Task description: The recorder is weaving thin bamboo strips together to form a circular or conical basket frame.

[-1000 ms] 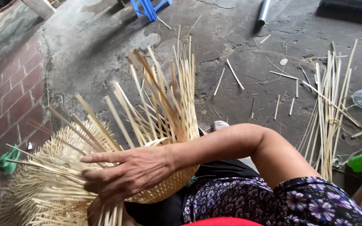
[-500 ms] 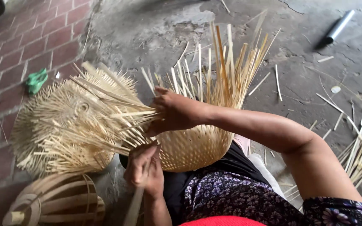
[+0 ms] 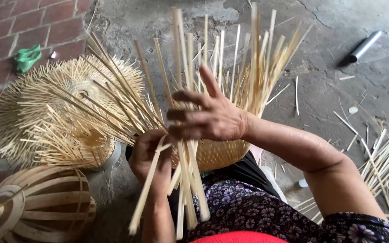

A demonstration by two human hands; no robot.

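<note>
A half-woven bamboo basket (image 3: 223, 153) rests on my lap, its loose upright strips (image 3: 230, 58) fanning away from me. My right hand (image 3: 208, 117) lies over the near strips with fingers spread, pressing on them. Below it, my left hand (image 3: 151, 155) grips a bundle of flat bamboo strips (image 3: 187, 189) that stick out toward me. The strips cross between both hands at the basket's rim.
A stack of unfinished baskets with bristling strips (image 3: 64, 112) sits on the left. A round bamboo frame (image 3: 37, 207) lies at the lower left. A green scrap (image 3: 28, 56) is on the brick floor, a grey tube (image 3: 365, 45) on the concrete, loose strips (image 3: 383, 157) at right.
The view has shifted and the basket sits more central. My right hand has spread its fingers over the strips. My left hand rose from my lap to grip the strip bundle.
</note>
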